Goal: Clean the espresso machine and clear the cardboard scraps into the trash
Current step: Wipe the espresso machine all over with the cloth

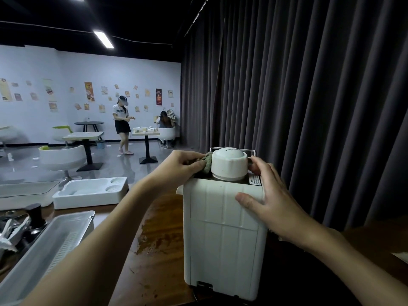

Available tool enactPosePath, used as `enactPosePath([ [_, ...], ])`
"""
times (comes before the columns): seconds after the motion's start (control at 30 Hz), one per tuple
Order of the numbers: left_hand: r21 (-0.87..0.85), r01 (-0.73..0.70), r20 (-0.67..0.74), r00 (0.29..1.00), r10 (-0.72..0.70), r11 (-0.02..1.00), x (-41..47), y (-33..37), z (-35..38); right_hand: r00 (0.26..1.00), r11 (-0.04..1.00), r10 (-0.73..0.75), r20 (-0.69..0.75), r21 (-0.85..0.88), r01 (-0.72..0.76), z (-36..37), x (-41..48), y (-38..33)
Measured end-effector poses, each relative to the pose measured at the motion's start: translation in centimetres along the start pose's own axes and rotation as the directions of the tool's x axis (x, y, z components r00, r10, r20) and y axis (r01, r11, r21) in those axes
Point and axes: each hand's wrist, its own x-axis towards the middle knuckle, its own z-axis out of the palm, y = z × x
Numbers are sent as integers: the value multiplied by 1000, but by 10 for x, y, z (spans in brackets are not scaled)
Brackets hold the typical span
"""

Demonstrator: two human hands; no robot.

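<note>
- Espresso machine [223,228] stands upright on the wooden counter [159,235], near its right end, ribbed white back panel toward the camera. A dark curtain [309,107] hangs just behind it.
- Left hand [178,166] pinches a bunched grey-green cloth [205,163] and presses it against the left side of the round white cap [228,164] on top of the machine. Likely wiping around the cap's wall, where grime would collect.
- Right hand [267,195] grips the machine's upper right corner, thumb laid flat across the back panel and fingers curled over the top edge beside the cap. Reads as a brace, so the wiping pressure from the left does not slide or tip the body.
- A warning label [255,180] sits on the top deck, right of the cap; a wire rail [231,148] runs behind it.
- A white foam packing tray [88,193] lies at the counter's far left, well apart; a metal tray [50,246] sits nearer, bottom left.
- No cardboard scraps or trash bin that I can identify in view. Judgement: still in the machine-cleaning half of the job; clearing not yet begun.
</note>
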Motion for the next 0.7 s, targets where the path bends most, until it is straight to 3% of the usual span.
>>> enactPosePath([
  [0.13, 166, -85, 16, 996, 84, 983, -13, 4, -9, 1000, 1000, 15, 16, -24, -14, -1, -1, 0],
  [0.3, 151, -143, 23, 990, 141, 978, -24, 6, -12, 999, 1000, 30, 18, -2, -30, 1, 0, 3],
  [0.47, 200, -103, -33, 993, 112, 974, 4, 3, 2, 997, 998, 13, 74, -66, -8, -5, -2, 1],
  [0.6, 251, -71, 3, 997, 73, 965, 10, 9, -3, 994, 994, 0, 105, -112, 12, -9, 0, 4],
  [0.7, 304, -136, 39, 991, 130, 943, -13, 17, -11, 994, 993, -3, 108, -116, 15, -9, -1, 6],
])
